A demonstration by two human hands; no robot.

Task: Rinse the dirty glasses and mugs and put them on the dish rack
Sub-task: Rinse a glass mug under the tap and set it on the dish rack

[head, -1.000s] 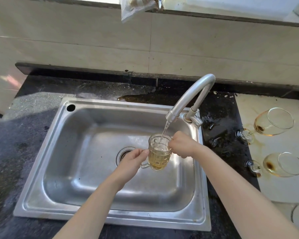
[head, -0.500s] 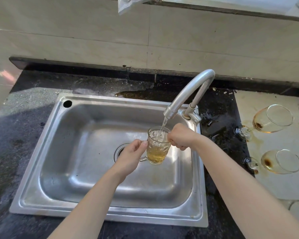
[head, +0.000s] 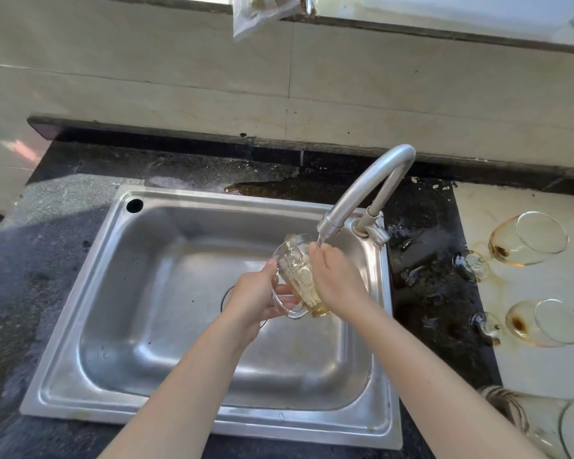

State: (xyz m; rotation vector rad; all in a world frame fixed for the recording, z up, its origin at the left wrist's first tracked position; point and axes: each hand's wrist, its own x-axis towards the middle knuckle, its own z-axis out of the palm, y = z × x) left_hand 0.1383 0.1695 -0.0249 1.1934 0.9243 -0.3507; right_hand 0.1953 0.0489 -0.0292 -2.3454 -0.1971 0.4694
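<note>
A clear glass mug (head: pixel 299 276) with yellowish liquid hangs tilted over the steel sink (head: pixel 153 293), its mouth turned up and to the left, just below the faucet spout (head: pixel 332 223). My left hand (head: pixel 257 298) grips the mug's handle from the left. My right hand (head: pixel 337 278) lies along the mug's right side with fingers fairly straight, under the water stream. Two stained wine glasses (head: pixel 527 238) (head: pixel 544 323) lie on their sides on the white surface to the right.
The curved faucet (head: pixel 371 183) rises at the sink's right rear. Dark wet countertop (head: pixel 421 276) surrounds the sink, with a brown spill behind it. Another glass (head: pixel 517 415) lies at the lower right edge. A plastic bag (head: pixel 262 11) hangs above.
The mug has gone from upright under the stream to tilted left. My right hand moved from the rim to the mug's side.
</note>
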